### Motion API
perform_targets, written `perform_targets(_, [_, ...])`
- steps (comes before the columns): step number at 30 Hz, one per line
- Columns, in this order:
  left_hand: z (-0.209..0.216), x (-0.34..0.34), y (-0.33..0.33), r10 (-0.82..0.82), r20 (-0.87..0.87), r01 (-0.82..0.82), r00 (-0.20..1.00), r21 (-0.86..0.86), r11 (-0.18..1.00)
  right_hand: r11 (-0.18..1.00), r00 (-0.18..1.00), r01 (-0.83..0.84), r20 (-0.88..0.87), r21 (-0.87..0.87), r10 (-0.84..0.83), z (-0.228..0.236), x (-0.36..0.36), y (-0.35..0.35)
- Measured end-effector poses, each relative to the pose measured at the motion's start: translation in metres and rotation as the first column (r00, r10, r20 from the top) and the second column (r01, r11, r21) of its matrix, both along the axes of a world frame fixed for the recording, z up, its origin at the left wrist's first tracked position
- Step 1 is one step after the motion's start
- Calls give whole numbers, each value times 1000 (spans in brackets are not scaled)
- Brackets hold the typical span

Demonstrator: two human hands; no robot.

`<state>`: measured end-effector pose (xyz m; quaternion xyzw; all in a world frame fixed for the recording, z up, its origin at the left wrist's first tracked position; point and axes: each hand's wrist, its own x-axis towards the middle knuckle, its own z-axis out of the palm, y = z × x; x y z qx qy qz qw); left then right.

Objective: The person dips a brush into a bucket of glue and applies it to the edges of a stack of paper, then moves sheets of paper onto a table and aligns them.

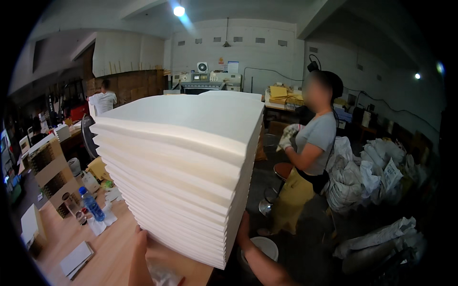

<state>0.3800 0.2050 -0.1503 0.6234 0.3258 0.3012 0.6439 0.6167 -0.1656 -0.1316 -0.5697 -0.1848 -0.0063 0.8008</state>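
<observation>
Dim workshop, ceiling lamp [179,11] lit; a control-panel machine [202,87] stands at the far wall. Front & ctr: a tall stack of white paper [176,157], many layers, over the R end of a wood-top table [114,248], its near corner jutting past the edge. The wearer's L hand [140,234] is at the stack's lower L side, the R hand [244,228] at its lower R side; they hold it btwn them, grips mostly hidden (can't tell how far open each is). On the table, to the L: a blue-capped bottle [93,206] and a white notepad [77,259]. To the R, a co-worker [317,133] w/ work gloves [287,137] stands side-on nr white sacks [350,176].
</observation>
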Motion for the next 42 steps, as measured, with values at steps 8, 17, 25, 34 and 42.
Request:
perform_targets(8, [-9, -94, -7, 101, -153, -91, 983, 73, 993, 986, 961, 163, 234, -45, -148, -17, -50, 3])
perform_targets(17, [97, -137, -115, 399, 232, -448, 887, 226, 865, 965, 971, 206, 157, -164, -181, -27, -70, 9])
perform_targets(25, [370, -145, -273, 53, 639, -608, 768, 700, 374, 976, 982, 189, 11, -107, -189, -38, -37, -30])
perform_targets(34, [457, -103, -356, 132, 204, -176, 970, 965, -195, 959, 488, 42, 832, 279, -263, 374, -89, -67])
perform_targets(42, [440, -80, -371, 28, 366, -363, 930, 929, -76, 949, 168, 90, 935, 302, -313, 410, -80, -31])
